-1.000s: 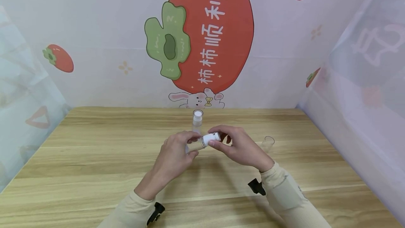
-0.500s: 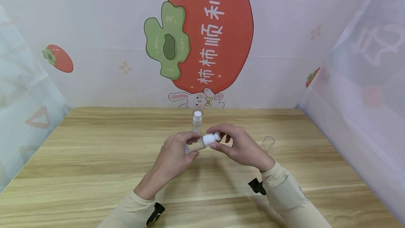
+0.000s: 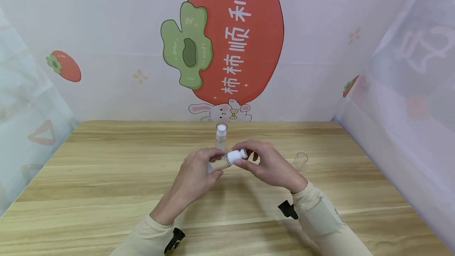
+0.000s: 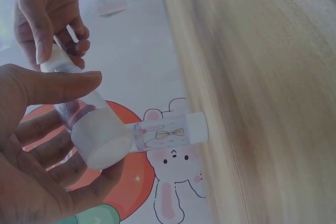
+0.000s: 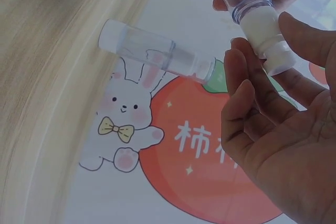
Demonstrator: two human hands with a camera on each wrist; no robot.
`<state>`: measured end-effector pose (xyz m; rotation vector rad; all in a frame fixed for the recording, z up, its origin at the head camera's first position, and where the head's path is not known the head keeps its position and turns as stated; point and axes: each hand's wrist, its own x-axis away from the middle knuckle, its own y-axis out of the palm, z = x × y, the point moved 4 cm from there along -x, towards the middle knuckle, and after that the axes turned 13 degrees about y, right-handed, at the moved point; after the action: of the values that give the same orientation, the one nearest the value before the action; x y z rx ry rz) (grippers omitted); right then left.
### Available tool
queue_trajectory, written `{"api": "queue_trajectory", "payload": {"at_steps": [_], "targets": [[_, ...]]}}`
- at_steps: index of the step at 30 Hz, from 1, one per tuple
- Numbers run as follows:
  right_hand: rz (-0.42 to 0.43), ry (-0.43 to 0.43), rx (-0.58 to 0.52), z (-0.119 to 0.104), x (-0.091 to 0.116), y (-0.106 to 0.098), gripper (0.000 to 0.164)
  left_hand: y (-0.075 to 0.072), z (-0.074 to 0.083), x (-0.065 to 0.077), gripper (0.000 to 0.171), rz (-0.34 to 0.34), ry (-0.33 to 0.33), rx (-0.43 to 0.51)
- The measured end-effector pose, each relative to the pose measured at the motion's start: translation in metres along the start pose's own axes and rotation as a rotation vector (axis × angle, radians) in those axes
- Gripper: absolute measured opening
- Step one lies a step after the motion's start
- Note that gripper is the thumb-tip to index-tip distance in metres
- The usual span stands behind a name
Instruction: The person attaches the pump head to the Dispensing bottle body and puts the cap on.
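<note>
Your left hand [image 3: 197,173] curls round clear small bottle [image 3: 219,163], held sideways above wooden table [image 3: 106,177]. Your right hand [image 3: 264,163] pinches white cap [image 3: 236,155] on bottle's end with thumb and fingers [image 5: 247,95]. Both hands close together, joined by bottle. Second clear bottle [image 3: 221,135] stands just behind hands. Clear cup [image 3: 300,161] sits near right hand.

Clear bottle [image 4: 89,124] in left hand [image 4: 37,156]
</note>
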<state>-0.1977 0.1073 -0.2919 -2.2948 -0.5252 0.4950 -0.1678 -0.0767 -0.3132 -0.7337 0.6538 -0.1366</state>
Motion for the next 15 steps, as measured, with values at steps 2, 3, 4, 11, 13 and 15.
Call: {"api": "queue_trajectory", "payload": {"at_steps": [2,3,4,11,13,15], "targets": [[-0.004,0.010,-0.003,-0.0001,-0.0002,0.0000,0.023,-0.0002,0.0005,0.0000,0.042,0.003,0.005,-0.003],[-0.006,0.017,-0.004,-0.0001,-0.0004,0.0000,0.022,-0.0003,0.0009,0.0000,0.042,0.004,0.009,-0.004],[-0.009,0.024,-0.004,-0.0002,-0.0005,-0.0001,0.022,-0.0005,0.0012,0.0000,0.042,0.006,0.013,-0.006],[-0.019,0.055,0.000,0.0002,-0.0013,0.0000,0.019,-0.0002,0.0019,-0.0003,0.043,0.015,0.021,-0.022],[-0.020,0.059,0.001,0.0006,-0.0015,0.0003,0.018,-0.0003,0.0022,-0.0004,0.043,0.017,0.025,-0.027],[-0.021,0.065,0.004,0.0010,-0.0015,0.0006,0.018,-0.0004,0.0025,-0.0005,0.043,0.019,0.028,-0.030]]}}
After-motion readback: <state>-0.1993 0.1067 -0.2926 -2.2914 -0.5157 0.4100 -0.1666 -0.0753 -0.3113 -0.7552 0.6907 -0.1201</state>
